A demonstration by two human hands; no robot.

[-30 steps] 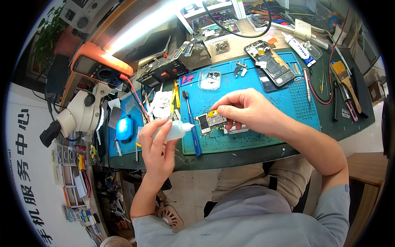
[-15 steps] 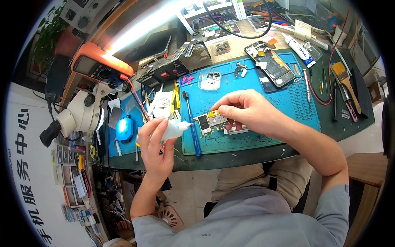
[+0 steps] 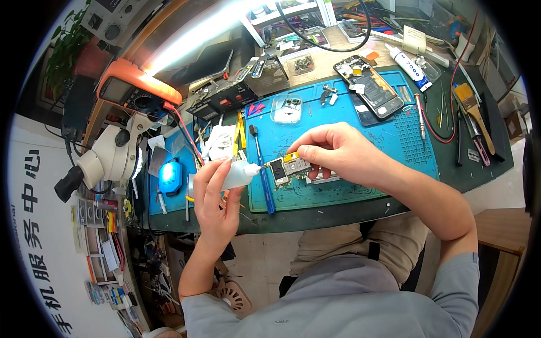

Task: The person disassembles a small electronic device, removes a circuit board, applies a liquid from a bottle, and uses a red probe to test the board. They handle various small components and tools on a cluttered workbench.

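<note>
My left hand (image 3: pixel 214 194) is closed around a translucent squeeze bottle (image 3: pixel 239 174). The bottle lies tilted on its side, its thin needle tip pointing right, close to the left edge of a phone circuit board (image 3: pixel 280 170). With thumb and fingers, my right hand (image 3: pixel 332 149) pinches the board's upper edge at a yellow part (image 3: pixel 292 156). Under my right fingers shows a silver metal bar (image 3: pixel 324 178), mostly hidden. Between the bottle and the board, a blue-handled brush (image 3: pixel 266 186) rests on the blue work mat (image 3: pixel 366 188).
An opened phone (image 3: pixel 375 93) lies at the mat's far right, a clear parts box (image 3: pixel 287 109) at its far side. Left stand an orange multimeter (image 3: pixel 138 90), a white microscope (image 3: pixel 110 155) and a lit blue device (image 3: pixel 171 176). Brushes and tweezers (image 3: pixel 476 135) lie at the right.
The bottle has shifted very slightly, its needle tip still beside the board. My right hand and the board have hardly moved.
</note>
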